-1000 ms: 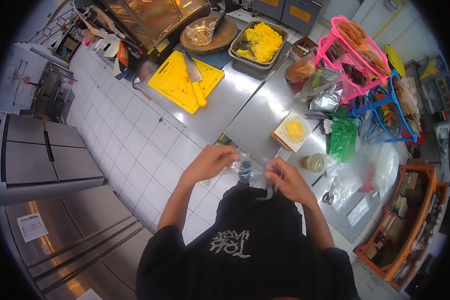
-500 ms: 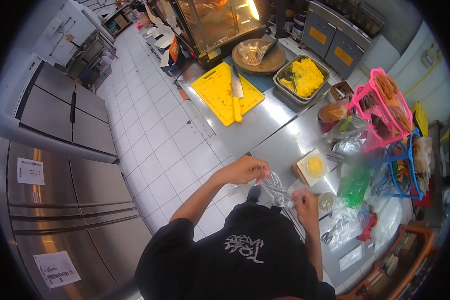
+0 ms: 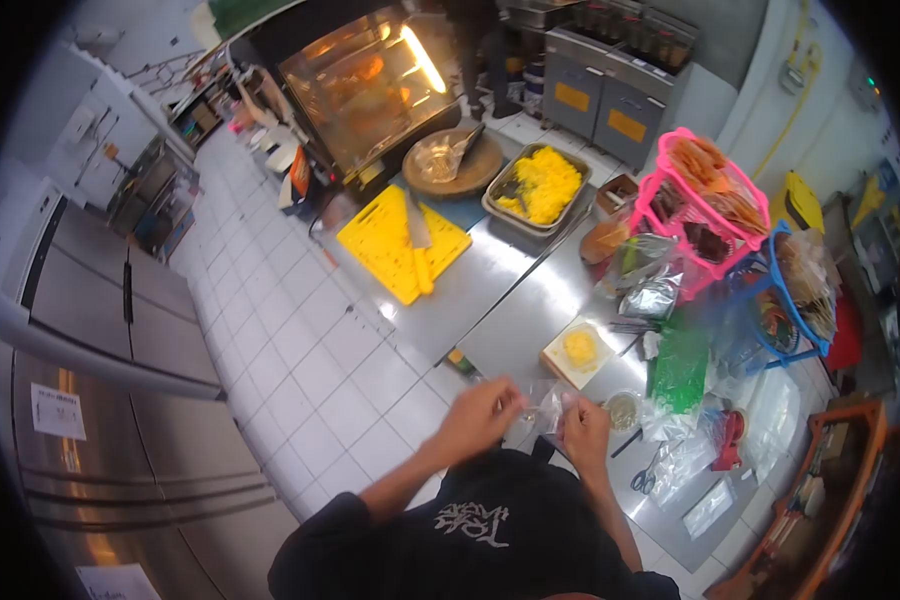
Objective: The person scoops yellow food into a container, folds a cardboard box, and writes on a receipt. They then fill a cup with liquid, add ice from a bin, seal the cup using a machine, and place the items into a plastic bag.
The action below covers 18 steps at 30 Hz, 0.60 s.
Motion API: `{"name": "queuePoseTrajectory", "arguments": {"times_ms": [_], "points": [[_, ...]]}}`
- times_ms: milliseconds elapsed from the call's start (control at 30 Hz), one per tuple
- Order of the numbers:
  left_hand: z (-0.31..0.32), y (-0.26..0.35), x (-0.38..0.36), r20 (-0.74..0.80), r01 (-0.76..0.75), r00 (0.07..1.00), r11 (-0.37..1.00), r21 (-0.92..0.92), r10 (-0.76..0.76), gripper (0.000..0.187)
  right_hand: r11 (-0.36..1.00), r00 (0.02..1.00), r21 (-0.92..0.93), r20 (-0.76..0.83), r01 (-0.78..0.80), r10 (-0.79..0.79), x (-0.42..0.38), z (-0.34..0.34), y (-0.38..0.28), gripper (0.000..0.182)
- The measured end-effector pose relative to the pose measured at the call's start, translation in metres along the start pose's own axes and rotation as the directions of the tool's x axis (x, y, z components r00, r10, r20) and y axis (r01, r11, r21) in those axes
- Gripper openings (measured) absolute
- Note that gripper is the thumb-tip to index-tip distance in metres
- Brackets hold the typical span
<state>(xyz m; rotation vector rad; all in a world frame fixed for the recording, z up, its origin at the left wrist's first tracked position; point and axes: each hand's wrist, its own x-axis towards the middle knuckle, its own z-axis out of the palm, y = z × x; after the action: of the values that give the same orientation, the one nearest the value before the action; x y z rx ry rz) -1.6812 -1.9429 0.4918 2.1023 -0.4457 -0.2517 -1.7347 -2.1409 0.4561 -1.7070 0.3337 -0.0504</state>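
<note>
A clear plastic bag [image 3: 540,405] is stretched between my two hands, just in front of my black shirt. My left hand [image 3: 482,415] pinches one side of it, and my right hand [image 3: 584,432] grips the other side with curled fingers. Just beyond them on the steel counter stands a small square container [image 3: 576,354] with yellow food in it. A round tub [image 3: 623,411] with a pale lid or contents sits to the right of my right hand.
Farther off lie a yellow cutting board [image 3: 375,240] with a knife [image 3: 419,240] on it and a metal tray [image 3: 555,226] of yellow food. Pink basket [image 3: 705,255] and blue basket [image 3: 805,350] stand at right. Scissors [image 3: 643,482] lie nearer me. Another person [image 3: 480,50] stands behind.
My hands have come closer together, and the plastic bag between them is more bunched. The camera view has shifted, so the counter and its things appear lower and to the left.
</note>
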Motion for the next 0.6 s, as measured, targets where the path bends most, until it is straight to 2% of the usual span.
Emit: {"name": "queuePoseTrajectory", "arguments": {"times_ms": [33,67,100,167,233,300,333,400,433,500,533,600], "points": [[0.009,0.016,-0.007,0.032,0.099,0.995,0.986,-0.132,-0.095,0.024,0.993,0.997,-0.081,0.002,-0.081,0.082,-0.003,-0.003,-0.008,0.025],[0.019,0.018,-0.011,0.112,0.157,0.984,0.975,-0.156,-0.140,0.024,0.994,0.999,-0.095,0.004,-0.049,0.050,-0.004,-0.005,-0.017,0.020],[0.033,0.019,-0.012,0.123,0.145,0.984,0.978,-0.151,-0.127,0.024,0.995,0.999,-0.089,-0.013,-0.048,0.047,-0.004,-0.002,-0.015,0.020],[0.055,0.013,-0.010,0.055,0.050,0.998,0.960,-0.277,-0.036,0.027,0.961,0.955,-0.080,-0.118,0.265,-0.273,-0.004,0.003,-0.006,0.016],[0.059,0.016,-0.004,0.084,0.073,0.995,0.956,-0.284,-0.051,0.029,0.975,0.971,-0.059,-0.094,0.215,-0.220,-0.012,-0.008,-0.015,0.014],[0.057,0.019,0.003,0.166,0.109,0.984,0.943,-0.314,-0.059,0.029,1.000,0.998,-0.021,0.055,-0.020,0.022,-0.017,-0.021,-0.020,0.010],[0.056,0.020,0.005,0.180,0.105,0.982,0.944,-0.312,-0.050,0.029,1.000,0.999,-0.018,0.039,-0.023,0.024,-0.018,-0.026,-0.024,0.010],[0.057,0.022,0.009,0.276,0.115,0.961,0.933,-0.342,-0.018,0.028,0.979,0.999,-0.203,0.047,0.017,-0.008,-0.020,-0.032,-0.030,0.008],[0.061,0.022,0.010,0.289,0.113,0.957,0.935,-0.337,-0.011,0.028,0.980,0.999,-0.198,0.033,0.012,-0.006,-0.021,-0.031,-0.030,0.008],[0.068,0.023,0.010,0.193,0.129,0.980,0.881,-0.455,-0.043,0.025,0.968,0.967,-0.056,-0.059,0.246,-0.249,-0.024,-0.026,-0.030,0.011],[0.068,0.023,0.011,0.203,0.131,0.978,0.883,-0.451,-0.041,0.025,0.969,0.967,-0.053,-0.069,0.241,-0.244,-0.026,-0.030,-0.033,0.011],[0.066,0.025,0.016,0.256,0.129,0.966,0.906,-0.402,-0.023,0.022,0.993,0.995,-0.085,-0.043,0.083,-0.087,-0.031,-0.040,-0.043,0.009]]}}
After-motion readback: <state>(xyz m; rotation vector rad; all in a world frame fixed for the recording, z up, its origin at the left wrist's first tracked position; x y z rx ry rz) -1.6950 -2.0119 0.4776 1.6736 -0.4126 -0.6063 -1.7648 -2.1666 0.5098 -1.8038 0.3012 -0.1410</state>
